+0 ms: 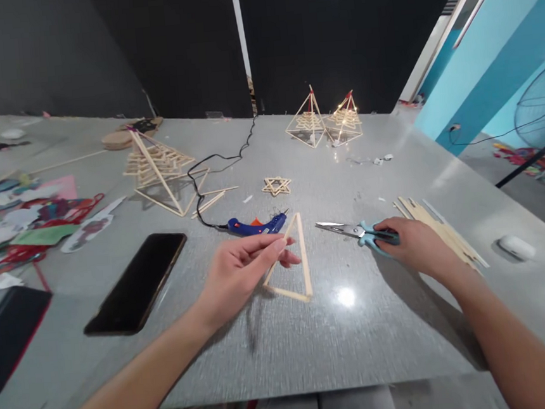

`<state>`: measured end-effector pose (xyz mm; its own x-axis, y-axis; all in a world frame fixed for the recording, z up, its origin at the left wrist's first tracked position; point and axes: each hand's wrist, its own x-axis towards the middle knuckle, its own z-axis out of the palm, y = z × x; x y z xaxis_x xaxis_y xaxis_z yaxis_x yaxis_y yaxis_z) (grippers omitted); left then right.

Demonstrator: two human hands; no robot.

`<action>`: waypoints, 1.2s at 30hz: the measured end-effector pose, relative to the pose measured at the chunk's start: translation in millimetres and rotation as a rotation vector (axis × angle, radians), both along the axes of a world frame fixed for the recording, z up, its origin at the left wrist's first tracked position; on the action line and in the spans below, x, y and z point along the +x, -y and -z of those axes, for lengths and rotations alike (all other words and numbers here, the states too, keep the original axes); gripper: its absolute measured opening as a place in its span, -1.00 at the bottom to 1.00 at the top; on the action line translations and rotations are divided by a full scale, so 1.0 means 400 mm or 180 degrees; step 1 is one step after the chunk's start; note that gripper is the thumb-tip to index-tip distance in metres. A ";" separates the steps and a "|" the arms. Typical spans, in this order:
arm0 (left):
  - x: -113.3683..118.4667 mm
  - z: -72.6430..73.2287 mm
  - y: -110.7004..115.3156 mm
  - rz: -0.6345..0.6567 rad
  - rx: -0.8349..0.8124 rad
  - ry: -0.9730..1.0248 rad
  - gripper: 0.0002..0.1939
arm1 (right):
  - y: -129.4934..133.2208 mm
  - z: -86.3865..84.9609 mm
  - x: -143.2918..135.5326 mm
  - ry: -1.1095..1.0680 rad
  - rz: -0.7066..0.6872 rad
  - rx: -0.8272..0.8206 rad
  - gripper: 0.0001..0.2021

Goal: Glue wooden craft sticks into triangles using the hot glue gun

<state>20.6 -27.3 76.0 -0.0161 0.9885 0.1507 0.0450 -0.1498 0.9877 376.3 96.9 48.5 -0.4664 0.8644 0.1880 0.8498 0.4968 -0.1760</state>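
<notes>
Left hand [240,268] around triangle [304,252], right [414,244] on scissors [352,230]

The left hand [247,270] pinches one side of a triangular frame of thin, pale wooden sticks [304,252] above a glossy grey table [356,343]. Toward the right edge, the right hand [414,246] has the light-blue handles of steel-bladed scissors [351,229], whose tips point toward the left edge. Just beyond the left hand lies a dark-blue glue gun with an orange trigger [255,226], and past it a six-pointed star of pale sticks [277,190]. A black rectangular phone [139,283] lies toward the near left corner. Two pyramid-shaped stick frames [313,115] stand by the far edge, one strung with glowing lights.
</notes>
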 end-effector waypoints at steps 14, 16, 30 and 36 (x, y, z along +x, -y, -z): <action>0.011 -0.003 -0.001 -0.0102 -0.0218 0.0037 -0.70 | -0.004 0.007 -0.004 -0.0003 0.0362 -0.0324 -0.82; 0.012 -0.001 -0.003 -0.0160 -0.0225 0.0024 -0.71 | -0.002 0.004 -0.009 -0.0110 0.0283 -0.0233 -0.83; 0.011 0.004 0.000 -0.0233 -0.0350 -0.0036 -0.63 | 0.119 -0.044 -0.122 -0.2337 -0.0707 -0.2253 -0.53; 0.015 0.013 0.003 -0.0188 -0.0320 -0.0078 -0.65 | 0.144 -0.008 -0.155 -0.2636 -0.0758 -0.2710 -0.65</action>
